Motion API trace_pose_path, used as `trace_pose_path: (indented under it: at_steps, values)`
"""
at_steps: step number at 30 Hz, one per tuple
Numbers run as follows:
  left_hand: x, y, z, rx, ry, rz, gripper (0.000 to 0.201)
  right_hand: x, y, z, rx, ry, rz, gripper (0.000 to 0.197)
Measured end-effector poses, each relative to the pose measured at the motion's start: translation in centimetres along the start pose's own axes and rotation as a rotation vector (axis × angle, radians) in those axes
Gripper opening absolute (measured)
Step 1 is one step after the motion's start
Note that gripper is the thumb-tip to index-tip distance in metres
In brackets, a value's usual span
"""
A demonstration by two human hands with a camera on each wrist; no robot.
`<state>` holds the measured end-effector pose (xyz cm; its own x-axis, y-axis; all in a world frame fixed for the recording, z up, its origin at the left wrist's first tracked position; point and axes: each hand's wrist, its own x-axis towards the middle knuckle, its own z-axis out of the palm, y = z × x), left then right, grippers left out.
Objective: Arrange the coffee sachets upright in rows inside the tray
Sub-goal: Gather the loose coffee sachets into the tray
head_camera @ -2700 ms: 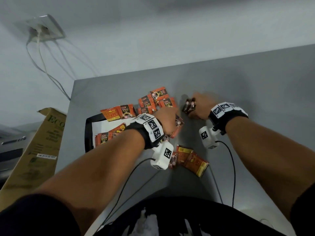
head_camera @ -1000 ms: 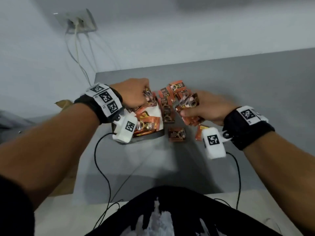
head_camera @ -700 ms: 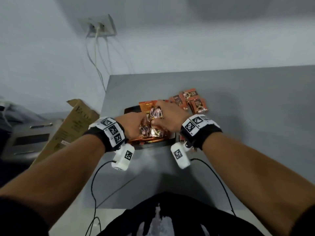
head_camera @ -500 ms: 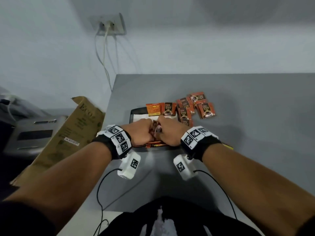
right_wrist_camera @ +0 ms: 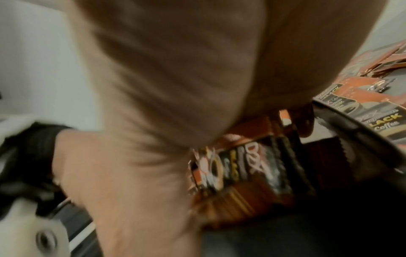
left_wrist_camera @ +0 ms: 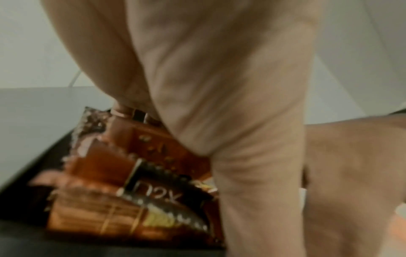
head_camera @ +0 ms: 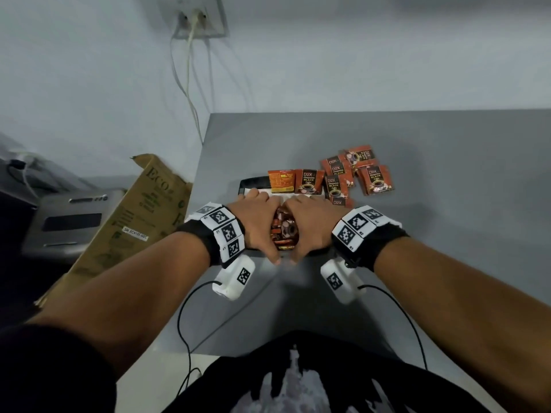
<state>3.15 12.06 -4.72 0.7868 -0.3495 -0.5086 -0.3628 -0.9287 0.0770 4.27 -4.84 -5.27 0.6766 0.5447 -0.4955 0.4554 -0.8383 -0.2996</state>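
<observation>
A grey table (head_camera: 417, 239) carries everything. Off its left edge lean one brown cardboard box (head_camera: 131, 222) and, beyond it, one grey machine (head_camera: 71, 222); on the wall above sits one socket plate (head_camera: 196, 17) with two cords hanging down.

One black tray (head_camera: 250, 183) lies at the table's left side, mostly hidden by the two hands. The left hand (head_camera: 256, 225) and the right hand (head_camera: 310, 225) are pressed close together over the tray's near half, fingers curled, thumbs nearly meeting at the near edge — between them they clasp a bunch of orange coffee sachets (head_camera: 283, 231) standing on edge inside the tray; how many are in the bunch cannot be counted. The wrist views show each palm closed against that bunch (left_wrist_camera: 140, 191) (right_wrist_camera: 241, 170).

At the tray's far end stand two sachets upright, side by side (head_camera: 295, 181). Just right of the tray, loose sachets (head_camera: 351, 174) lie flat on the table, overlapping — about six.
</observation>
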Motion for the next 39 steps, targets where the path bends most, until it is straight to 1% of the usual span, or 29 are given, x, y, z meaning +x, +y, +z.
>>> trace_pose_path:
  at_steps: [1,3,5,7,9,11,13,15,17,21,23,26,30,34,37,39]
  values:
    - [-0.1,0.1,0.2,-0.012,0.015,0.011,0.102,-0.2,-0.2,0.3,-0.007,0.030,-0.013,0.115]
    - [-0.3,0.2,0.6,-0.040,0.061,0.020,0.088,-0.5,-0.5,1.0,0.032,0.069,-0.028,0.108]
    - [-0.5,0.4,1.0,-0.051,0.129,0.025,0.074,-0.8,-0.6,1.4,0.037,0.107,-0.042,0.096]
    - [-0.6,0.7,1.7,-0.098,0.178,0.027,0.068,-1.2,-0.5,1.6,-0.002,0.155,-0.046,0.084]
    - [-0.5,1.0,2.5,-0.134,0.201,0.037,0.071,-1.7,-0.4,1.8,-0.039,0.196,-0.048,0.076]
    - [-0.5,1.2,3.2,-0.140,0.207,0.044,0.077,-1.9,-0.3,2.0,-0.056,0.208,-0.046,0.074]
    - [-0.6,1.3,3.7,-0.131,0.212,0.044,0.086,-1.7,-0.2,2.0,-0.065,0.185,-0.029,0.076]
    - [-0.7,1.3,3.7,-0.113,0.203,0.044,0.092,-1.4,-0.1,1.6,-0.037,0.114,0.019,0.080]
    - [-0.6,1.2,3.2,-0.131,0.158,0.028,0.092,-1.2,0.1,1.1,-0.034,0.046,0.045,0.083]
    - [0.0,1.1,2.1,-0.144,0.039,-0.002,0.092,-0.5,0.4,0.3,-0.066,-0.031,0.048,0.097]
    - [0.2,1.0,2.0,-0.131,0.026,-0.003,0.090,-0.1,0.4,0.0,-0.079,-0.076,0.036,0.101]
    - [0.2,1.0,2.3,-0.136,0.062,0.002,0.081,0.2,0.3,-0.5,-0.070,-0.097,0.011,0.095]
    - [0.1,1.0,2.8,-0.170,0.111,0.027,0.073,-0.1,0.4,-0.6,-0.114,-0.073,-0.002,0.083]
    - [0.1,1.1,3.1,-0.208,0.101,0.029,0.065,-0.9,0.4,-0.2,-0.112,-0.009,-0.029,0.072]
    - [0.3,0.9,3.2,-0.243,0.086,0.033,0.065,-1.4,0.2,0.3,-0.105,0.062,-0.060,0.071]
    - [0.2,0.9,3.1,-0.254,0.081,0.031,0.057,-1.7,0.2,0.7,-0.093,0.105,-0.076,0.071]
